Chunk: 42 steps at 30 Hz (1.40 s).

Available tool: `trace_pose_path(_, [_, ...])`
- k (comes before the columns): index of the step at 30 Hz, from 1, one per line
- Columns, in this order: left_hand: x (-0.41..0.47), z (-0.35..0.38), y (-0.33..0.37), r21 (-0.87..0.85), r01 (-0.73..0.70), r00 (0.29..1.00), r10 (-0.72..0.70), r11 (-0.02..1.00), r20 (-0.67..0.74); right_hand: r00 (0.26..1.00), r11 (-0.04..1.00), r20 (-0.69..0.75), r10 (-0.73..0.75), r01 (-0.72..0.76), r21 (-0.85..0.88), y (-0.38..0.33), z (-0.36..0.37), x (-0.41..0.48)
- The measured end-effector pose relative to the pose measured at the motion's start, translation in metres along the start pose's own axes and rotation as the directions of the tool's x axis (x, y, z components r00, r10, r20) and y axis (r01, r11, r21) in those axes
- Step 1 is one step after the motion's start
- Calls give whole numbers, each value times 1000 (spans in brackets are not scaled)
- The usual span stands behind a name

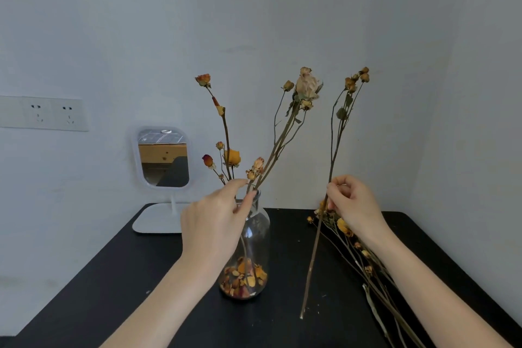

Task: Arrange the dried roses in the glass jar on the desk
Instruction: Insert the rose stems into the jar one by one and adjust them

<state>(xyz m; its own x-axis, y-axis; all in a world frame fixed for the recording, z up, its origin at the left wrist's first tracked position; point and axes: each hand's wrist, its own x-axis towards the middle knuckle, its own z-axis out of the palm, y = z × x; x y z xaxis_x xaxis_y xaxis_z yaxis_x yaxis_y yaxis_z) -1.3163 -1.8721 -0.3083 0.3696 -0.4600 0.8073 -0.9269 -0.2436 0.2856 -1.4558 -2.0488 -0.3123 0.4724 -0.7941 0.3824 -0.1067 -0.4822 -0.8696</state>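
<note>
jar (255, 223) on desk (118, 277), mirror (163, 158) behind-left

One head-worn wide-angle view looks forward and down, close over the black desk (113, 277), facing the wall (254, 8).

the black desk (118, 277) carries a glass jar (255, 223) and a mirror's white base (156, 219). loose dried roses (364, 256) lie at its right.

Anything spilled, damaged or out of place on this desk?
Small pale crumbs lie scattered on the black desk near the loose dried roses, likely shed bits. The petals inside the glass jar look deliberate.
</note>
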Motion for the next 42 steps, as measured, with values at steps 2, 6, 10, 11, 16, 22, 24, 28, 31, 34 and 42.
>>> trace_pose_path(2, [-16,6,-6,-27,47,999,-48,999,-10,1000,1000,-17,-11,12,9,-2,1,0])
trace_pose_path(6, [-37,29,-25,-111,314,948,-318,943,-18,998,997,-52,-43,46,59,-8,1,4])
trace_pose_path(10, [-20,51,-29,-156,412,908,-391,898,149,986,983,-146,-81,103,149,-19,-1,12])
trace_pose_path(11, [-16,56,-29,-161,412,906,-385,897,175,981,976,-171,-88,119,180,-23,-2,14])
trace_pose_path(16, [-6,70,-40,-185,414,905,-380,891,193,953,941,-278,-119,197,274,-43,-12,25])
trace_pose_path(22, [1,62,-56,-374,417,894,-300,828,334,925,917,-354,-139,255,306,-58,-26,31])
trace_pose_path(24, [2,59,-63,-408,442,876,-287,799,388,918,905,-368,-148,275,324,-61,-26,30])
trace_pose_path(28, [3,56,-70,-434,474,845,-257,766,469,904,875,-390,-175,324,359,-71,-25,27])
trace_pose_path(31, [1,54,-68,-463,495,829,-242,735,503,886,854,-412,-213,374,362,-80,-25,27])
trace_pose_path(34, [-3,56,-63,-425,455,871,-291,783,395,876,836,-408,-257,413,360,-89,-22,26])
trace_pose_path(42, [-1,52,-63,-407,469,873,-342,783,349,884,843,-319,-341,438,311,-98,-11,21])
